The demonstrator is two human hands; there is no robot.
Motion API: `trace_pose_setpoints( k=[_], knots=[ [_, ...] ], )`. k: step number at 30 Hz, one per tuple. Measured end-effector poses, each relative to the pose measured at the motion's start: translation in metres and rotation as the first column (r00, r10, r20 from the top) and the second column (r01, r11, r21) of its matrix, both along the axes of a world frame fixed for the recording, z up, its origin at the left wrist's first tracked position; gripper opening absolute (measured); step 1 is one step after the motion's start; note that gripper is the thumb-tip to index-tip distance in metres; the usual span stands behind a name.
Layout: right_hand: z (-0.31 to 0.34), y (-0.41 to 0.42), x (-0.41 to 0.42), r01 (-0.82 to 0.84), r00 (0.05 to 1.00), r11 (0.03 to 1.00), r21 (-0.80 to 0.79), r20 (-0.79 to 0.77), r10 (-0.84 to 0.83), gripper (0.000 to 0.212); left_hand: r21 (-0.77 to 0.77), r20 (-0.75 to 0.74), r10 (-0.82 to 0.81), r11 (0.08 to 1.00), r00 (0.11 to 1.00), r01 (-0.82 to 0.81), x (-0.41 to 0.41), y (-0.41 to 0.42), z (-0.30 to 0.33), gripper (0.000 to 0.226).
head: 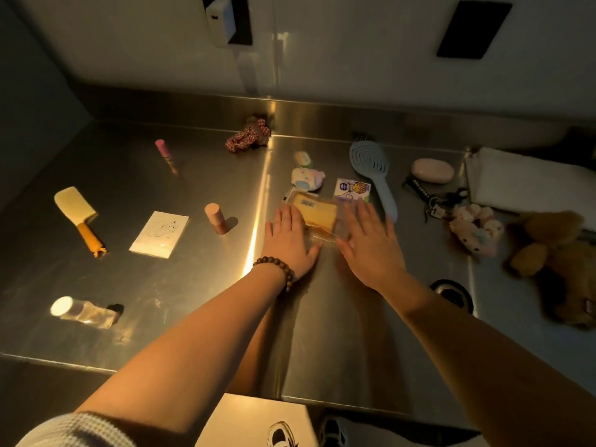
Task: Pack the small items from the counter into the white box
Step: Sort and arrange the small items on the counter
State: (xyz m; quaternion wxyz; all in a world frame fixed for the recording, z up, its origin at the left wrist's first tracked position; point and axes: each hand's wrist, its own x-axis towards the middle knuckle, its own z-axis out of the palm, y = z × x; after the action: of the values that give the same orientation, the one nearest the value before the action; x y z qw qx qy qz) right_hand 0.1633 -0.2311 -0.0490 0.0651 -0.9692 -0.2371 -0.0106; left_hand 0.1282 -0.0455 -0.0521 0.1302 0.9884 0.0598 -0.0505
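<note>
Head view looks down on a steel counter where two bare hands lie flat with straight fingers on either side of one clear packet holding a yellow item. Left hand, with one beaded bracelet at its wrist, touches the packet's left edge; right hand covers its right edge. Neither hand curls round anything. One white box sits below the counter's near edge. Scattered around are one blue hairbrush, one pink cylinder standing upright, one white card, one yellow brush, one pink tube, one checked scrunchie and one brown plush toy.
</note>
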Motion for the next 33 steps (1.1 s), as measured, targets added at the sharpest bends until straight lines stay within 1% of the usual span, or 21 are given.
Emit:
trace_pose_setpoints(
  k=[3,5,7,10,13,15,19,21,26,33],
  knots=[
    [0.011,-0.042,-0.026,0.161,0.985,0.985,0.068,0.057,-0.165,0.079,0.003,0.066,-0.059,0.998,0.996,0.059,-0.017,-0.024,0.012,0.096],
    [0.014,-0.072,-0.046,0.286,0.954,0.953,0.101,0.065,-0.293,0.087,0.003,0.056,-0.093,0.996,0.994,0.093,-0.026,-0.045,0.017,0.100],
    [0.012,-0.099,-0.065,0.374,0.923,0.922,0.097,0.053,-0.380,0.091,-0.008,0.041,-0.120,0.993,0.992,0.121,-0.033,-0.070,0.018,0.105],
    [0.000,-0.129,-0.085,0.439,0.899,0.897,0.051,-0.023,-0.438,0.090,0.012,0.023,-0.182,0.983,0.983,0.181,-0.037,-0.101,0.014,0.110],
    [-0.019,-0.146,-0.093,0.469,0.879,0.883,-0.025,-0.080,-0.470,0.081,0.027,-0.012,-0.241,0.970,0.970,0.242,-0.031,-0.116,0.004,0.111],
    [-0.030,-0.150,-0.092,0.475,0.870,0.878,-0.054,-0.118,-0.478,0.078,0.052,-0.025,-0.288,0.956,0.957,0.289,-0.026,-0.118,-0.004,0.108],
    [-0.039,-0.143,-0.079,0.445,0.879,0.896,0.009,-0.194,-0.435,0.082,0.114,-0.031,-0.335,0.935,0.942,0.336,-0.017,-0.118,-0.015,0.104],
    [-0.036,-0.135,-0.066,0.412,0.894,0.911,0.024,-0.200,-0.400,0.085,0.119,-0.024,-0.328,0.937,0.944,0.328,-0.013,-0.118,-0.017,0.103],
    [-0.028,-0.105,-0.026,0.334,0.926,0.942,0.015,-0.189,-0.326,0.071,0.137,0.007,-0.294,0.947,0.956,0.290,0.000,-0.116,-0.018,0.100],
    [-0.033,-0.067,0.025,0.282,0.946,0.958,0.048,-0.181,-0.269,0.071,0.148,0.017,-0.263,0.955,0.965,0.257,0.027,-0.101,-0.018,0.095]
  ],
)
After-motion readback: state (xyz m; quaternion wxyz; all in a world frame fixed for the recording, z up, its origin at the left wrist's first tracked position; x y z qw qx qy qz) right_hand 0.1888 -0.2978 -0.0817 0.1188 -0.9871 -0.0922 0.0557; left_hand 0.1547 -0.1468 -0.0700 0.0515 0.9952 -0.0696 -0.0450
